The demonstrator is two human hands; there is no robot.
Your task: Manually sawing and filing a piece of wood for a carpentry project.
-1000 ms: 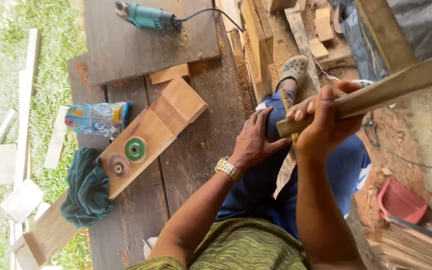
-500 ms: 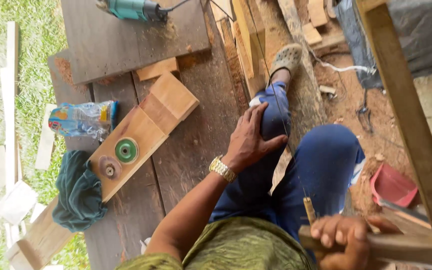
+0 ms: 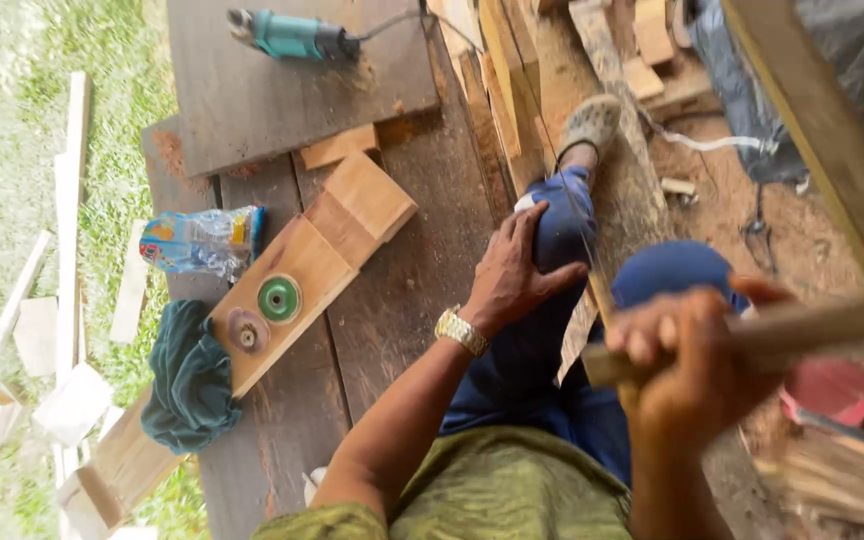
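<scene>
Right hand [image 3: 697,375] is closed around a wooden stick [image 3: 812,325], blurred, so I cannot judge progress; I see left hand [image 3: 517,275] resting flat on the knee [image 3: 562,225].

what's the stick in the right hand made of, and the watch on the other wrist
The stick in the right hand looks like raw, unpainted wood: pale tan, squared edges, matte, though blurred. The watch at the left hand looks like polished metal, probably steel with gold tone: its linked band glints in the light.
</scene>
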